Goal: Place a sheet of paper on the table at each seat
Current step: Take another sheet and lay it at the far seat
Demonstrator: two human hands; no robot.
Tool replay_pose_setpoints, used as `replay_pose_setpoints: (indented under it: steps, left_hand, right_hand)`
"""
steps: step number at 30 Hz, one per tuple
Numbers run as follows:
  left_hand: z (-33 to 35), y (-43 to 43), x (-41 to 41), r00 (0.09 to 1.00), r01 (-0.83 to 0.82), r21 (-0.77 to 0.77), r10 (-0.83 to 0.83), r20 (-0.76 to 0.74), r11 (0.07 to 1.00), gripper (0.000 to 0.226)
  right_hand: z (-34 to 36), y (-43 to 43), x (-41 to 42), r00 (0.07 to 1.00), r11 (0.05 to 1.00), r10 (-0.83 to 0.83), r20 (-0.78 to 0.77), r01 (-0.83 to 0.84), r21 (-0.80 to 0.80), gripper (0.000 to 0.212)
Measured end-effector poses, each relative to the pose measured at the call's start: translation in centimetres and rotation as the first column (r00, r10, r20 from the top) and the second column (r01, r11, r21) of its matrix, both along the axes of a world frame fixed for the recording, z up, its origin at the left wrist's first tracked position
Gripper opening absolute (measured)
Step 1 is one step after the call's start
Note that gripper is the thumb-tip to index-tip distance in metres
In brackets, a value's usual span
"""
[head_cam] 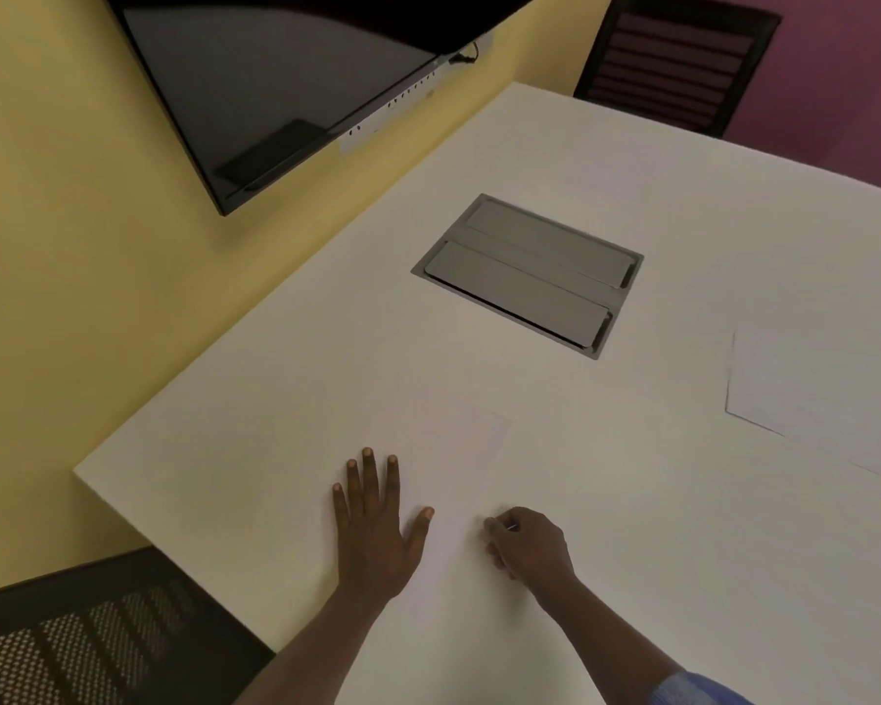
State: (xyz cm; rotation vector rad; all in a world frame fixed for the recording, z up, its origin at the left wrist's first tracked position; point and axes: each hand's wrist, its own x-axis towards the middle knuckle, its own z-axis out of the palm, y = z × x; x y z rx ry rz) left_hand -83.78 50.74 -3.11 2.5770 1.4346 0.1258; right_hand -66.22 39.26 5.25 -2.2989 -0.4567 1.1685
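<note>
A wide white worktop (286, 399) fills most of the frame, with 2 bare hands resting on it in the lower centre. The left hand (375, 526) lies flat, palm down, fingers spread and thumb angled out toward the right. It presses on a white sheet of paper (453, 480) (very faint against the white surface), whose far corner shows as a pale edge just above and right of the hands. The right hand (527, 544) is curled, thumb and forefinger pinched together on the near edge of that same sheet; a sliver of blue sleeve (692, 690) shows at the bottom right.

A second white sheet of paper (815, 399) lies flat at the right edge of the frame, well apart from the first, its left edge and lower corner marked by a thin shadow line.

In the middle of the worktop sits a grey rectangular recessed panel with 2 closed flaps (527, 274). A black flat screen (281, 78) hangs on the yellow wall (72, 221) at the upper left. A dark mesh-backed chair (87, 643) stands at the lower left corner, another dark chair (677, 58) at the upper right.
</note>
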Motion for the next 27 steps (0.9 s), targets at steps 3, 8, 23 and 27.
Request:
replay_pose_setpoints:
  steps: [3,8,23,27]
  left_hand:
    - [2.0,-1.8,2.1,0.999,0.049,0.001,-0.049,0.021,0.999,0.084]
    - [6.0,-7.3,7.6,0.974,0.195,0.026,-0.197,0.114,0.980,0.083]
    - [19.7,-41.3,18.9,0.773,0.560,0.122,-0.569,0.281,0.820,0.083]
    - [22.6,-50.6,21.3,0.697,0.631,0.136,-0.636,0.333,0.763,0.086]
  right_hand:
    - [1.7,-2.6,0.8,0.995,0.998,0.056,0.082,-0.057,0.010,0.020]
    - [5.8,-9.3,2.9,0.960,0.997,0.063,0.273,-0.070,0.016,0.019]
    - [19.5,-45.1,5.2,0.743,0.990,-0.137,0.656,0.080,0.115,0.022]
    - [21.9,-55.0,5.2,0.683,0.975,-0.220,0.696,0.170,0.142,0.022]
